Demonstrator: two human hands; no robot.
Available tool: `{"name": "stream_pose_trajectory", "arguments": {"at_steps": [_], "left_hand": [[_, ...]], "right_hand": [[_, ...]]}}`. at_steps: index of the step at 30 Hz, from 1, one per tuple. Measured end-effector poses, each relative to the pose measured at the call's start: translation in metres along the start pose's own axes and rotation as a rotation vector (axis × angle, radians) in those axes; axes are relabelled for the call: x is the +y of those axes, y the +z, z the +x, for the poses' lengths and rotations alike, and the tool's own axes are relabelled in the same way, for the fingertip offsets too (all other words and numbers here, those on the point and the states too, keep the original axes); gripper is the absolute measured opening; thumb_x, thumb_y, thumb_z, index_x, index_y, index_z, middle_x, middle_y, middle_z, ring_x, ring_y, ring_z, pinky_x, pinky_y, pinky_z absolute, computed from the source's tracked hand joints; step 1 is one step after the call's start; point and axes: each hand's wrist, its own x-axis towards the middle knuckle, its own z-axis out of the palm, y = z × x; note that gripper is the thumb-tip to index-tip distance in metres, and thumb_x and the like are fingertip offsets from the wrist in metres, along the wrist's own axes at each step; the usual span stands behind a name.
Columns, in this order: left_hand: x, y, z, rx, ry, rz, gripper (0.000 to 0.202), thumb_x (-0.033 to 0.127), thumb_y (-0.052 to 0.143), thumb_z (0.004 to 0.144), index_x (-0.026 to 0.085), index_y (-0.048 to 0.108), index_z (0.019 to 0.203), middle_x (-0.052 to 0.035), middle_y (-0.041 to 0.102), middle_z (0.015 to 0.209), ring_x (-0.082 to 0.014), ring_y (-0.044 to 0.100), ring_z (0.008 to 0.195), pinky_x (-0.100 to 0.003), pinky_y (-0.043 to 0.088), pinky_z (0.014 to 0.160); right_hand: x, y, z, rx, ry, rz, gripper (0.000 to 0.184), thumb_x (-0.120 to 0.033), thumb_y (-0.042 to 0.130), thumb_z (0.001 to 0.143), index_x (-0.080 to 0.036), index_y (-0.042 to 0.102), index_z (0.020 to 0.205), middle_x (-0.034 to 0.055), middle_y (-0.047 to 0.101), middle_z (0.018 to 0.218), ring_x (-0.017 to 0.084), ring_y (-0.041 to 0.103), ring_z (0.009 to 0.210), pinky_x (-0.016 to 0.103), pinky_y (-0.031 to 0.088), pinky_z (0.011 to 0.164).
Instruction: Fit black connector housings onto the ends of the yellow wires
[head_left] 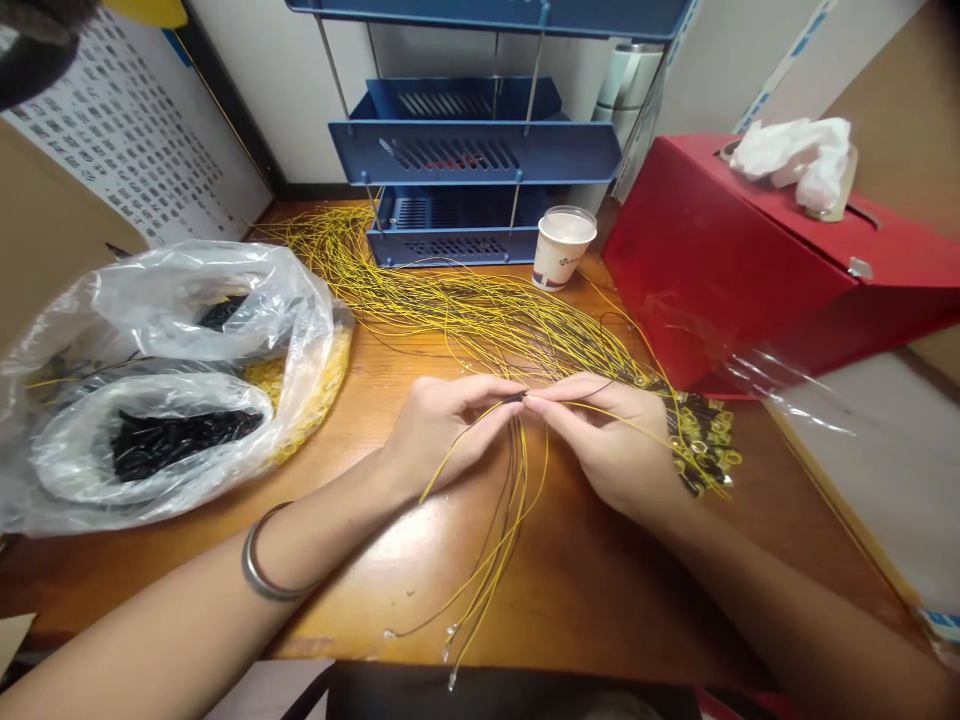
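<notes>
My left hand and my right hand meet over the middle of the table, fingertips pinched close together. Between them is a small black sleeve, with yellow wire running through or along it. One yellow wire trails down from my left fingers, and another crosses my right hand. Below the hands, several loose yellow and dark wires hang toward the front edge, with small clear tips. A large bundle of yellow and black wires lies behind, ending at ring terminals on the right.
On the left sits a clear plastic bag holding smaller bags of black pieces. Blue tiered trays stand at the back, beside a paper cup. A red box with white tissue on top is at right.
</notes>
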Motion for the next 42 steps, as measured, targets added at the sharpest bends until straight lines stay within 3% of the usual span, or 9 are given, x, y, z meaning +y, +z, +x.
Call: {"name": "stream_pose_trajectory", "arguments": {"at_steps": [7,13,19,22,28,32,36,39,42], "left_hand": [[0.000,0.001,0.002,0.024,-0.038,-0.009,0.012,0.017,0.072,0.084,0.014,0.078,0.094,-0.0032,0.080,0.087,-0.0108,0.074,0.070,-0.015,0.057,0.067],[0.002,0.001,0.000,-0.021,0.026,-0.020,0.013,0.017,0.070,0.086,0.013,0.077,0.096,-0.0029,0.080,0.085,-0.0088,0.072,0.063,-0.013,0.055,0.062],[0.003,0.001,0.000,-0.006,-0.029,-0.033,0.014,0.015,0.071,0.084,0.012,0.077,0.096,-0.0032,0.080,0.088,-0.0088,0.074,0.072,-0.010,0.056,0.072],[0.004,0.001,0.001,-0.014,-0.053,-0.007,0.014,0.017,0.071,0.084,0.013,0.078,0.096,-0.0025,0.080,0.090,-0.0102,0.075,0.075,-0.013,0.057,0.077],[0.005,-0.003,0.004,-0.100,-0.047,-0.024,0.015,0.017,0.068,0.087,0.014,0.077,0.099,-0.0016,0.080,0.088,-0.0095,0.073,0.066,-0.014,0.057,0.069],[0.005,-0.002,0.004,-0.073,-0.092,-0.010,0.015,0.019,0.069,0.086,0.016,0.078,0.098,-0.0027,0.080,0.091,-0.0126,0.075,0.074,-0.018,0.059,0.077],[0.005,-0.002,0.003,-0.075,-0.103,-0.034,0.014,0.020,0.070,0.085,0.014,0.078,0.096,-0.0034,0.080,0.086,-0.0122,0.074,0.069,-0.016,0.058,0.069],[0.004,-0.001,0.003,-0.106,-0.061,-0.043,0.015,0.018,0.068,0.087,0.013,0.077,0.097,-0.0030,0.080,0.083,-0.0089,0.071,0.061,-0.014,0.055,0.062],[0.004,-0.001,0.003,-0.074,-0.042,-0.045,0.014,0.016,0.069,0.085,0.011,0.077,0.096,-0.0038,0.080,0.084,-0.0084,0.072,0.065,-0.012,0.056,0.066]], "right_hand": [[-0.003,-0.002,-0.005,0.010,0.095,0.000,0.008,-0.022,0.073,0.082,-0.019,0.077,0.088,0.0059,0.077,0.086,0.017,0.071,0.074,0.025,0.054,0.059],[-0.004,0.002,-0.006,0.066,-0.040,0.067,0.008,-0.013,0.073,0.080,-0.020,0.077,0.081,0.0027,0.076,0.080,0.014,0.070,0.073,0.025,0.057,0.067],[-0.009,0.002,-0.006,0.074,0.097,0.003,0.008,-0.021,0.073,0.080,-0.020,0.077,0.087,0.0046,0.077,0.084,0.016,0.070,0.070,0.023,0.052,0.052],[-0.011,0.001,-0.007,0.124,0.116,-0.026,0.004,-0.023,0.073,0.080,-0.020,0.076,0.079,0.0035,0.076,0.076,0.015,0.069,0.066,0.023,0.049,0.050],[-0.009,0.004,-0.009,0.069,0.117,-0.062,0.006,-0.025,0.073,0.081,-0.020,0.077,0.082,0.0047,0.076,0.079,0.016,0.068,0.066,0.024,0.047,0.050],[-0.009,0.003,-0.008,0.091,0.140,-0.060,0.009,-0.026,0.073,0.080,-0.019,0.076,0.085,0.0054,0.075,0.078,0.015,0.066,0.062,0.024,0.044,0.047],[-0.011,0.002,-0.008,0.117,0.128,-0.107,0.008,-0.025,0.072,0.080,-0.019,0.076,0.075,0.0061,0.074,0.074,0.017,0.068,0.067,0.024,0.045,0.049],[-0.011,0.002,-0.009,0.073,0.129,-0.105,0.009,-0.026,0.072,0.082,-0.020,0.076,0.078,0.0058,0.075,0.076,0.016,0.067,0.066,0.024,0.044,0.048],[-0.010,0.003,-0.010,0.059,0.137,-0.076,0.009,-0.027,0.072,0.081,-0.019,0.075,0.086,0.0048,0.074,0.078,0.013,0.062,0.059,0.023,0.041,0.045]]}}
